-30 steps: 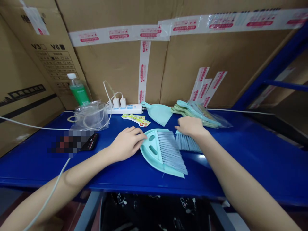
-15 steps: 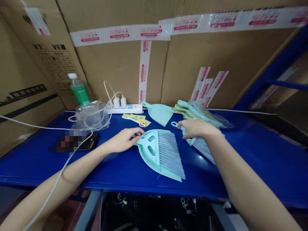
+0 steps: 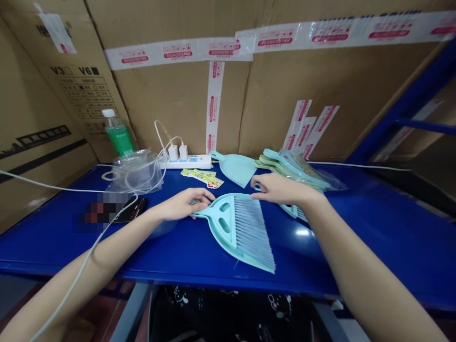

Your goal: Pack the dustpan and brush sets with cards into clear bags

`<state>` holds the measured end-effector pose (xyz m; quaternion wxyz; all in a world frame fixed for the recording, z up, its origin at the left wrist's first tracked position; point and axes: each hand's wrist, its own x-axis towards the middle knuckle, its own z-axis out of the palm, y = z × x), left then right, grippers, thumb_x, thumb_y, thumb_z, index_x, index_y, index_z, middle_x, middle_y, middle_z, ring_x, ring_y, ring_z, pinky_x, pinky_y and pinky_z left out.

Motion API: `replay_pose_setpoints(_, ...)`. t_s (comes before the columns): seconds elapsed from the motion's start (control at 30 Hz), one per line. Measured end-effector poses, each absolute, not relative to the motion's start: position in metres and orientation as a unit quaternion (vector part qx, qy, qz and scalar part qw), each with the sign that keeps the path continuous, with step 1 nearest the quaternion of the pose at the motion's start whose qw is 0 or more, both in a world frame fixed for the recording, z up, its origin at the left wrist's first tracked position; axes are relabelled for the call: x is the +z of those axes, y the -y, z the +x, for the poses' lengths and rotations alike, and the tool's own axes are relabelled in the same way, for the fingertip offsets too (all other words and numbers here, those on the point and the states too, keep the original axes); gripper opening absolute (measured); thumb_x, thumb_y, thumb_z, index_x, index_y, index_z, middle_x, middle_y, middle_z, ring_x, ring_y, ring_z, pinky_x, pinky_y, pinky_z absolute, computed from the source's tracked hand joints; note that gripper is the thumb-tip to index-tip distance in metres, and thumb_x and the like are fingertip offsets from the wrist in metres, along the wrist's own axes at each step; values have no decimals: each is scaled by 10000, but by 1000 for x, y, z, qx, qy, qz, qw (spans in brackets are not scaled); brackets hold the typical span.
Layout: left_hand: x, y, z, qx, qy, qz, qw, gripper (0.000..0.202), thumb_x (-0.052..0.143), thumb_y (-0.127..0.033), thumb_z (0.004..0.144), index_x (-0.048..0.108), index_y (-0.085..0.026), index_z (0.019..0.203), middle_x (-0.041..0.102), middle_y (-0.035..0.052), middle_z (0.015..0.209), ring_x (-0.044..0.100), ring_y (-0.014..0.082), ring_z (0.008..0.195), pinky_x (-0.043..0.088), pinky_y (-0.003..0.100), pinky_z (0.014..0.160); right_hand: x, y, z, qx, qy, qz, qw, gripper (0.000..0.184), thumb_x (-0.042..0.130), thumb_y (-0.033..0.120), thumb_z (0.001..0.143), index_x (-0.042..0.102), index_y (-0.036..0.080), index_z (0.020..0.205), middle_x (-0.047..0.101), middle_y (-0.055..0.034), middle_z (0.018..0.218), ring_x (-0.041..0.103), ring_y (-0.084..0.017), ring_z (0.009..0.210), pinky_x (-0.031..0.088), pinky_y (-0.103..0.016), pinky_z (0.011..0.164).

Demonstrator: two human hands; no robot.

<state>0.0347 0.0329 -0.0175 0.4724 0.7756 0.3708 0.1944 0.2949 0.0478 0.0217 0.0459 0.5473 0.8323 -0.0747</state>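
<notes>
A light-blue dustpan [image 3: 223, 237] lies on the blue table with a matching hand brush [image 3: 251, 228] resting in it, grey bristles to the right. My left hand [image 3: 185, 203] is closed loosely round their handles at the left end. By the far edge of this dustpan, my right hand [image 3: 272, 187] hovers with thumb and fingers apart, holding nothing; whether the thumb touches the rim I cannot tell. Partly hidden behind my right hand and wrist lies a second light-blue brush [image 3: 290, 210]. Farther back is another light-blue dustpan [image 3: 237, 167].
Green and light-blue handled pieces in clear plastic [image 3: 299, 168] lie at the back right. Colourful labels [image 3: 203, 176], a power strip [image 3: 194, 161] with chargers, a plastic bag [image 3: 137, 173] and a green bottle [image 3: 119, 137] stand leftward. A white cable [image 3: 92, 251] crosses my left arm.
My right hand has let go of the second brush and moved left towards the near dustpan. The second brush sits slightly farther right. My left hand has slid a little left along the handles.
</notes>
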Motion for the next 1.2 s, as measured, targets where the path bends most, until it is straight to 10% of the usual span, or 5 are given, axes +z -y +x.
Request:
replay_pose_setpoints(0.43,-19,-29,39,218,-396,720,527,205,551,-198,818,562,-151,1017,622,29,906,577,108,762,444,243,648,7,-20,255,-230,-876,412,94,1024,594,598,739,56,141,1480,-5,-177,1535,-47,-360,1385,84,-531,1106)
replay_pose_setpoints(0.63,-19,-28,40,170,-422,720,524,239,544,-306,839,590,-133,997,582,-18,719,543,79,517,392,195,442,4,-21,254,-230,-881,400,104,1017,561,616,758,-3,169,1476,-68,-159,1528,-131,-343,1363,25,-540,1104)
replay_pose_setpoints(1.2,-21,-29,40,184,-421,704,542,239,606,-263,809,662,-148,1011,581,-44,580,525,70,492,406,186,453,-4,-26,258,-228,-903,355,84,1020,492,654,779,-58,143,1469,-109,-136,1524,-185,-320,1350,-14,-521,1108)
